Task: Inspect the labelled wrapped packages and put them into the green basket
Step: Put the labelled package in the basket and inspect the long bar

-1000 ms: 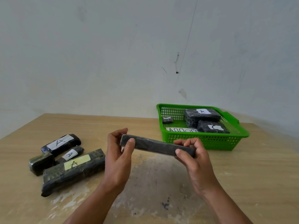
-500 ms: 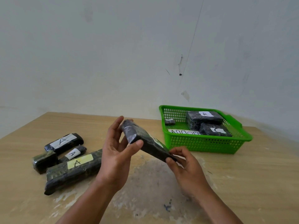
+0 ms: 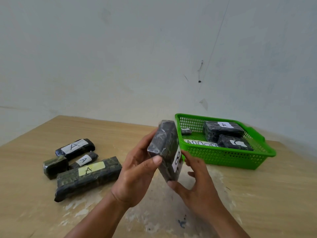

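Observation:
A dark wrapped package (image 3: 165, 146) with a white label marked B stands almost on end above the table's middle. My left hand (image 3: 137, 170) grips its left side, thumb on the near face. My right hand (image 3: 197, 182) holds its lower end, thumb under the bottom corner. The green basket (image 3: 228, 157) sits to the right, behind the package, and holds three wrapped packages and a lettered white strip. Several more wrapped packages lie at the left: a long one with a yellow A label (image 3: 87, 177), two with white A labels (image 3: 75, 146) (image 3: 84, 159), and a small unlabelled one (image 3: 54, 166).
The wooden table (image 3: 257, 194) has a worn pale patch under my hands. A white wall stands close behind the table and the basket.
The package has swung from level to nearly upright, and its B label now faces me. My right hand has shifted under its lower end. Both hands moved slightly toward the basket.

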Tool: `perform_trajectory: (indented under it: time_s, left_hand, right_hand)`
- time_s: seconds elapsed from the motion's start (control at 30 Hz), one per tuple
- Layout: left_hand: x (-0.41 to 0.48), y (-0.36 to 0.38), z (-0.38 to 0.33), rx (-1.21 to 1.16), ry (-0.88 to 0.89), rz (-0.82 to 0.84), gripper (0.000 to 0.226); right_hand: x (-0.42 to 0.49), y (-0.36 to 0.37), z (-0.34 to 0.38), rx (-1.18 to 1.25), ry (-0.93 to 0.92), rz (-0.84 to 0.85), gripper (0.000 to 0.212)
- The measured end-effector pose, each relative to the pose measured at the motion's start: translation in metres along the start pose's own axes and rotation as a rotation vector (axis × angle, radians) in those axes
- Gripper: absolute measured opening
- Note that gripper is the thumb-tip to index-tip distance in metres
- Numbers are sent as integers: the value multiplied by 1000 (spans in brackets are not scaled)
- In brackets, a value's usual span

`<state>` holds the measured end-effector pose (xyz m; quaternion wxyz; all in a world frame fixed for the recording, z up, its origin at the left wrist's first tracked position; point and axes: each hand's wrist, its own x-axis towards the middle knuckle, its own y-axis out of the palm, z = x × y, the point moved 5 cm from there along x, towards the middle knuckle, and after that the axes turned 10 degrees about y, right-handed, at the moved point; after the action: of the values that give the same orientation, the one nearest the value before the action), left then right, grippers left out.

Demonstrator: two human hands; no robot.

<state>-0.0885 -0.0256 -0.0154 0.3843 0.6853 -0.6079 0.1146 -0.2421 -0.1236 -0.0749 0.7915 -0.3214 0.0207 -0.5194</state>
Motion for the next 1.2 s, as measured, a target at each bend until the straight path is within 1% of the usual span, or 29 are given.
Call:
perform_trajectory:
  time_s: [0.07, 0.1, 0.17, 0.3, 0.4, 0.47, 0.53, 0.6, 0.67, 0.73, 0.87, 1.03, 1.1, 1.2]
  left_hand:
    - [0, 6, -2, 15, 18, 22, 63]
    - [0, 8, -4, 27, 31, 23, 56]
    - [0, 12, -5, 70, 57, 15, 52]
    - [0, 18, -2, 252, 100, 12, 55]
    - [-2, 19, -1, 332, 138, 39, 45]
    - [-2, 15, 3, 390, 136, 68, 39]
    - [0, 10, 6, 446, 113, 102, 39]
    - [0, 5, 8, 506, 106, 119, 39]
    - [1, 2, 7, 591, 122, 111, 37]
    - [2, -1, 6, 638, 135, 88, 35]
    - [0, -3, 9, 657, 120, 70, 35]
    - [-1, -8, 14, 685, 103, 43, 36]
    - [-2, -8, 16, 668, 76, 45, 36]
    - [-6, -8, 19, 577, 25, 58, 39]
  right_hand:
    - [1, -1, 8, 29, -75, -9, 99]
    - [1, -1, 11, 55, -96, -10, 99]
    - [-1, 1, 15, 104, -90, -29, 93]
    - [3, -2, 21, 100, -42, -152, 82]
    - [7, -8, 28, 31, -113, -212, 65]
    - [5, -10, 34, 103, -156, -170, 61]
    - [2, -10, 42, 285, -164, -59, 62]
    - [0, -11, 47, 454, -157, 39, 55]
    - [1, -12, 45, 572, -119, 67, 46]
    - [2, -12, 41, 604, -82, 58, 45]
    - [2, -8, 38, 626, -54, 65, 41]
    - [2, -12, 41, 677, -55, 86, 47]
    - [2, -14, 43, 712, -56, 104, 50]
    - [3, -17, 40, 755, -3, 103, 44]
